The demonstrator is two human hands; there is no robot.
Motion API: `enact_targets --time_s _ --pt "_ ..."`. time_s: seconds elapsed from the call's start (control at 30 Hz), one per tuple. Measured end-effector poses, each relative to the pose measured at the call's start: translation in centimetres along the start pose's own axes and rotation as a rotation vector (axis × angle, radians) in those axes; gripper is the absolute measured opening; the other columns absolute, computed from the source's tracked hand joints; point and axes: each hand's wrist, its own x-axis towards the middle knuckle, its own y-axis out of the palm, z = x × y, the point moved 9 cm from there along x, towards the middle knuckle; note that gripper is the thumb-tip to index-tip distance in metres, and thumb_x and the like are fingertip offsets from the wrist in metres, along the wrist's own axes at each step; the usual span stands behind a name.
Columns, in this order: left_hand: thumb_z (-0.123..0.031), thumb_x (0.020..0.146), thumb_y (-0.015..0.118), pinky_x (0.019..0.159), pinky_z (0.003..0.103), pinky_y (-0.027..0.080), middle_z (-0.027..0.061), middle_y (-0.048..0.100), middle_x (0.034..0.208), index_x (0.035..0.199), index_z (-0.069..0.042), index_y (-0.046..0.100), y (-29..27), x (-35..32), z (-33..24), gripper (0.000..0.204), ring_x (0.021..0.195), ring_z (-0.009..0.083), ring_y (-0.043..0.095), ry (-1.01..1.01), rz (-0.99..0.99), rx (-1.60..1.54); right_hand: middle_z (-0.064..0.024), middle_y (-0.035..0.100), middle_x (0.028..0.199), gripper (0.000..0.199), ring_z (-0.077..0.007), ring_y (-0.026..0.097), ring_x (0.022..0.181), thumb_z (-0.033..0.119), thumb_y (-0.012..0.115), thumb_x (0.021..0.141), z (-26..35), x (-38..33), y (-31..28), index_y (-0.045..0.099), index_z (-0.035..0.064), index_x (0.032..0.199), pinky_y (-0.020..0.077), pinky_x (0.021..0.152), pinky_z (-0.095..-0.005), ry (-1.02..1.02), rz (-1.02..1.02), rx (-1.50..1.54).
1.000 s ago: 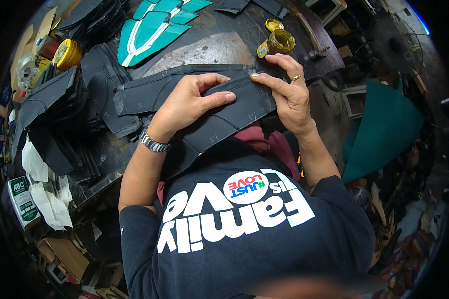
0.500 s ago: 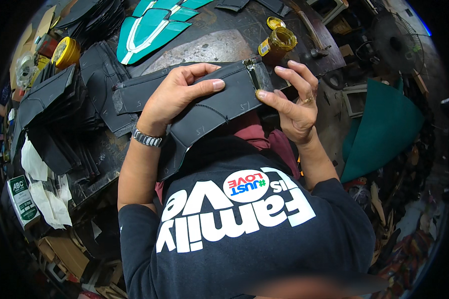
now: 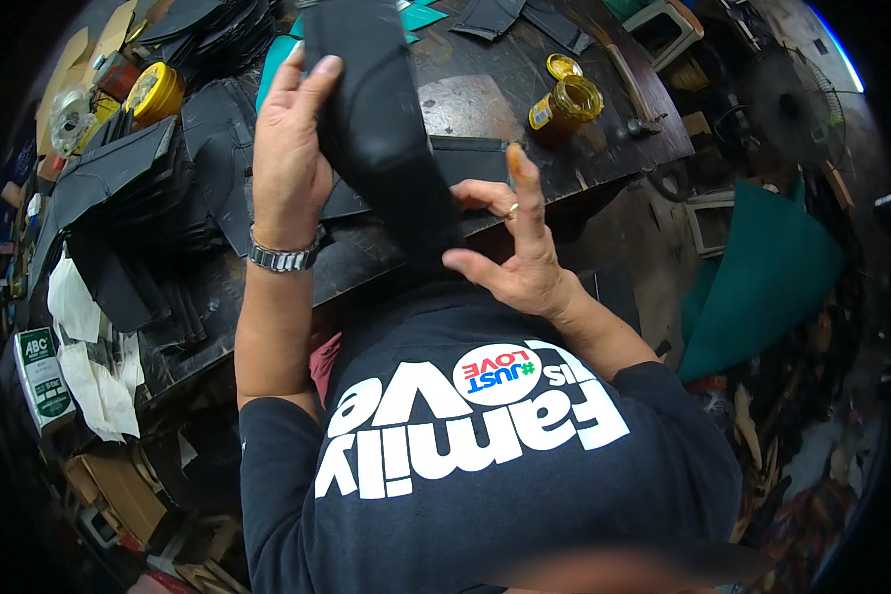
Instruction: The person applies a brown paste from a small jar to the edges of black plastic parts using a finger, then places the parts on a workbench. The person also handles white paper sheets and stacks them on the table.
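The long black panel [image 3: 378, 109] is held up aslant, slightly bent

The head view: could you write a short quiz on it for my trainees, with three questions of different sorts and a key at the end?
1. Multiple choice: what does the person's left hand hold?
A) a green sheet
B) a black piece
C) a paintbrush

2. True or false: the jar on the table has its mouth uncovered.

3. Fill in the blank: the smear on the person's right hand is ____ in colour.

Key: 1. B; 2. true; 3. amber-brown.
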Motion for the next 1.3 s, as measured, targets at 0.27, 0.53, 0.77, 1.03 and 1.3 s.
enact_targets --time_s 0.27,0.53,0.77,1.03,1.3 --pt "-0.021 0.093 0.073 0.09 0.029 0.054 0.0068 0.068 0.116 0.125 -0.001 0.061 2.2 -8.0 5.0 0.039 0.103 0.0126 0.066 -0.285 0.271 0.233 -0.0141 0.063 0.112 0.096 -0.0129 0.064 0.097 -0.012 0.055 0.091 -1.5 2.3 -4.5 0.0 0.02 0.163 0.052 0.089 -0.0259 0.176 -0.233 0.291" --pt "-0.015 0.097 0.069 0.073 0.025 0.055 0.0044 0.071 0.102 0.114 0.002 0.066 4.9 -11.0 8.4 0.025 0.083 0.0103 0.067 -0.301 0.377 0.421 -0.0083 0.069 0.111 0.05 -0.0169 0.065 0.098 -0.004 0.068 0.086 -1.1 3.7 -10.4 0.061 0.0049 0.135 0.0499 0.093 -0.0296 0.2 -0.211 -0.36" --pt "-0.014 0.1 0.064 0.075 0.031 0.06 0.0118 0.073 0.104 0.112 0.005 0.068 4.9 -10.4 8.1 0.023 0.089 0.0177 0.071 -0.367 0.218 0.165 -0.0112 0.065 0.12 0.029 -0.0333 0.053 0.125 0.004 0.065 0.078 -3.8 5.4 -15.4 0.074 0.0111 0.106 0.041 0.105 -0.0461 0.083 0.016 -1.317" --pt "-0.016 0.102 0.059 0.061 0.031 0.061 0.0198 0.073 0.106 0.112 0.011 0.066 4.6 -10.1 8.8 0.029 0.091 0.0257 0.074 -0.487 0.124 -0.049 -0.0077 0.065 0.11 0.021 -0.031 0.056 0.116 0.0 0.064 0.079 -4.1 5.8 -15.5 0.075 0.0078 0.095 0.0426 0.101 -0.0449 0.101 -0.03 -1.185" --pt "-0.019 0.103 0.058 0.051 0.026 0.053 0.0206 0.072 0.109 0.113 0.008 0.065 4.5 -9.9 8.8 0.03 0.096 0.0262 0.074 -0.485 0.049 -0.084 -0.0097 0.058 0.132 0.043 -0.0261 0.054 0.121 -0.014 0.056 0.081 -0.3 3.0 -9.0 0.076 0.009 0.111 0.0406 0.106 -0.0337 0.11 -0.229 -0.305"
